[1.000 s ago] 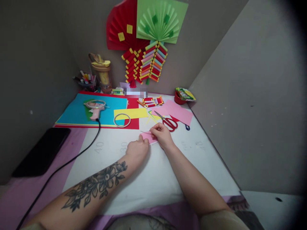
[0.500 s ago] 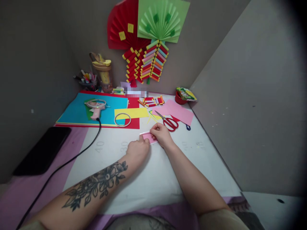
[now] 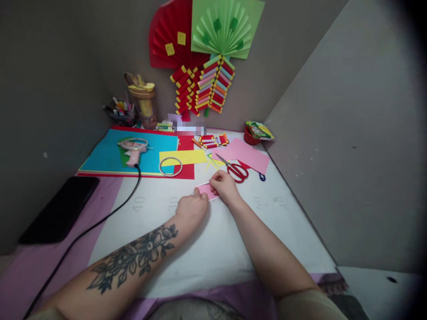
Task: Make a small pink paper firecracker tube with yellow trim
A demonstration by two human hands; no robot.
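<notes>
A small piece of pink paper [image 3: 206,190] with pale edges lies on the white table cover between my hands. My left hand [image 3: 193,206] is closed on its left end, the fingers pressed down. On the paper's right end, my right hand [image 3: 224,186] pinches the edge with curled fingertips. Just beyond my right hand rest scissors with red handles [image 3: 237,171], their blades pointing away to the left. Part of the paper is hidden under my fingers.
At the left a pink glue gun [image 3: 134,156] with a black cord lies on blue paper [image 3: 100,149]. A roll ring [image 3: 171,167] overlaps a yellow strip [image 3: 190,157]. Larger pink paper [image 3: 250,155] is at the back right. A black tablet-like slab [image 3: 60,209] sits at the left edge.
</notes>
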